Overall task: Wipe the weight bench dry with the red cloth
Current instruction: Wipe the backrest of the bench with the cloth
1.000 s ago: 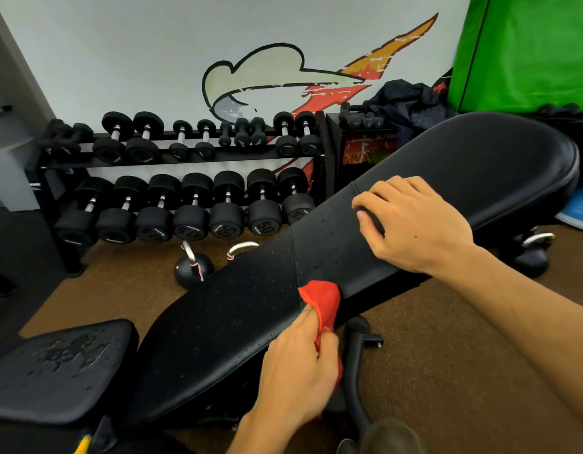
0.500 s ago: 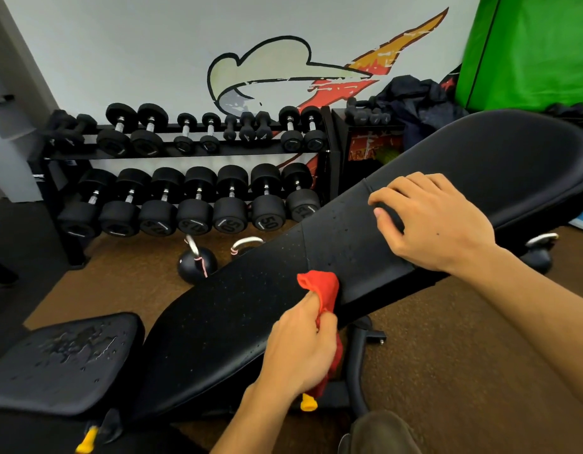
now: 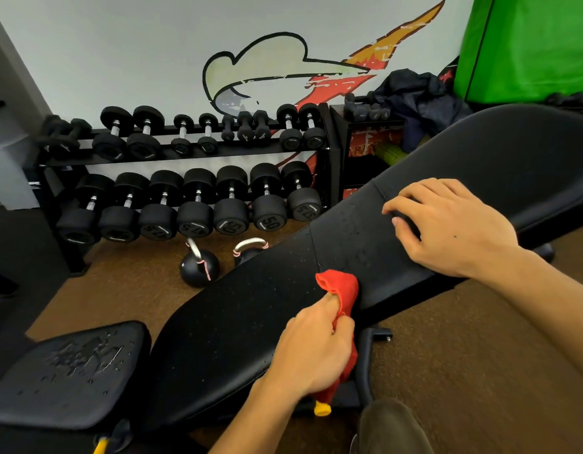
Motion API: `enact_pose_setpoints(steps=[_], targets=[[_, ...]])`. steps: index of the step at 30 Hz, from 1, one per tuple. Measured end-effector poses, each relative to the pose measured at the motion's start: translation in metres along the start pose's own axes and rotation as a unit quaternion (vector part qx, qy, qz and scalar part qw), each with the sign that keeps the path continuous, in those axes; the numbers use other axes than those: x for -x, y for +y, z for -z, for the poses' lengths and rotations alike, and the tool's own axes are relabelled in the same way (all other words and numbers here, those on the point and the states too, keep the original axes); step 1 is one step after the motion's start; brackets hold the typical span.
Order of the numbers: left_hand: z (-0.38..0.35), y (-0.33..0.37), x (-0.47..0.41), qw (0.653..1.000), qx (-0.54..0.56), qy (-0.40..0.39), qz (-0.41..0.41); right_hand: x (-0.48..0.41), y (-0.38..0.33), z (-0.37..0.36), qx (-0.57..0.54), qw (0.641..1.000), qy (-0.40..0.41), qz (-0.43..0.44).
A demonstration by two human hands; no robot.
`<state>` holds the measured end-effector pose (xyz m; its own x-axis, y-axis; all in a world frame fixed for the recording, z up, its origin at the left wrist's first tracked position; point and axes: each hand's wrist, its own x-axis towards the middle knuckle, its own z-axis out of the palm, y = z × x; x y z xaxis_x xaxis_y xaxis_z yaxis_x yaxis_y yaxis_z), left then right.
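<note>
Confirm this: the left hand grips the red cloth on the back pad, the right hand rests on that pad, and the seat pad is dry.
One point is wrong: the head view shows the seat pad wet, with pooled water. The left hand does grip the red cloth on the back pad, and the right hand rests on it.

Both forearms are bare as far as they show. The right hand has a small dark mole on its back. Beside the left hand, dark olive-brown clothing shows; knee or shoe is unclear.

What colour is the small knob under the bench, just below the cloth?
Yellow; the knob shows best in the head view.
</note>
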<state>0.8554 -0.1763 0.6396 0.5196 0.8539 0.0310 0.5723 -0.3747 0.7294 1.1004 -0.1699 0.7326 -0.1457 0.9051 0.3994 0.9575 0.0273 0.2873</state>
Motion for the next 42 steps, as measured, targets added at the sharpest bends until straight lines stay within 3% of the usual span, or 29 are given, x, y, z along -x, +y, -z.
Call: enact_pose_setpoints(steps=[8,13,20,26,30,35,42], targets=[[0.017,-0.008,-0.028,0.995,0.033,-0.009,0.093,-0.005,-0.002,-0.001,0.009,0.999,0.017,-0.029],[0.013,0.006,-0.026,0.998,0.009,-0.036,0.051,-0.005,-0.003,-0.001,0.023,0.999,0.0,-0.034],[0.032,-0.01,-0.038,0.992,0.024,-0.041,0.113,-0.006,-0.003,-0.001,0.044,0.998,-0.004,-0.044],[0.028,-0.002,-0.047,0.996,0.022,-0.042,0.076,-0.007,-0.003,-0.002,0.06,0.997,0.007,-0.047],[0.036,-0.013,-0.041,0.993,0.009,-0.073,0.096,-0.008,-0.002,-0.003,0.071,0.996,0.018,-0.045],[0.041,-0.007,-0.067,0.996,0.01,-0.035,0.082,-0.01,-0.003,-0.003,0.079,0.996,0.014,-0.047],[0.038,-0.017,-0.054,0.994,-0.002,-0.072,0.083,-0.01,-0.005,-0.002,0.086,0.995,0.004,-0.049]])
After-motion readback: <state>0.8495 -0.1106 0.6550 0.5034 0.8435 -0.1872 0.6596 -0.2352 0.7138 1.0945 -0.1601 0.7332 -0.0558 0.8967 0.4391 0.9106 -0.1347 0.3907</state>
